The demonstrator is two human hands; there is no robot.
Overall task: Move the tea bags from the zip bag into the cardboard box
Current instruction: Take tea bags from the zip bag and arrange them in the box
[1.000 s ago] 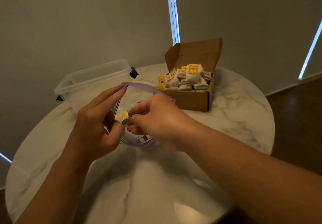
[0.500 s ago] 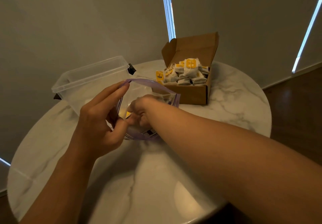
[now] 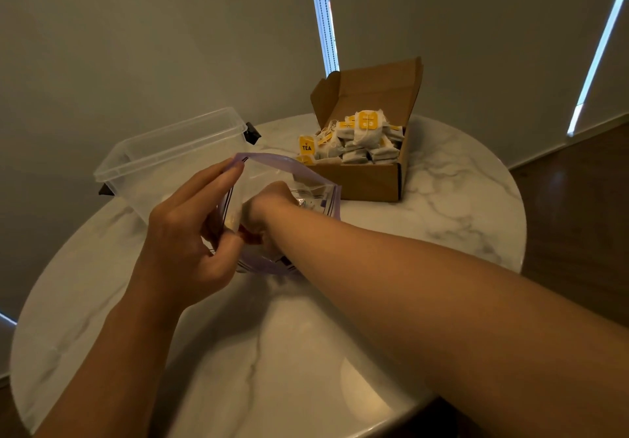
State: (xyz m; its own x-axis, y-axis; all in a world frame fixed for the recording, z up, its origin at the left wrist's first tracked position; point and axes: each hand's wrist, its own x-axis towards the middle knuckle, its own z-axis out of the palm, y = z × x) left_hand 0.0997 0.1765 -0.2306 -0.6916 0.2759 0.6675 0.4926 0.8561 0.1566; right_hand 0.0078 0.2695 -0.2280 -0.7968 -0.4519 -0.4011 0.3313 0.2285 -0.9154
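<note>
A clear zip bag (image 3: pixel 289 168) with a purple rim stands open at the middle of the marble table. My left hand (image 3: pixel 190 229) holds its near-left rim, thumb and fingers pinching the plastic. My right hand (image 3: pixel 269 206) is plunged inside the bag up to the wrist; its fingers are hidden, so I cannot tell what they grip. Behind the bag sits the brown cardboard box (image 3: pixel 367 182), lid up, heaped with white tea bags (image 3: pixel 360 141) with yellow tags.
An empty clear plastic tub (image 3: pixel 163 158) stands at the back left, touching the wall side. The round marble table (image 3: pixel 272 352) ends close on the right, with dark wooden floor (image 3: pixel 578 219) beyond. Walls close in behind.
My right hand has pushed from the bag's mouth down deep inside it. The left hand keeps its hold on the rim, and the bag's mouth now gapes wider.
</note>
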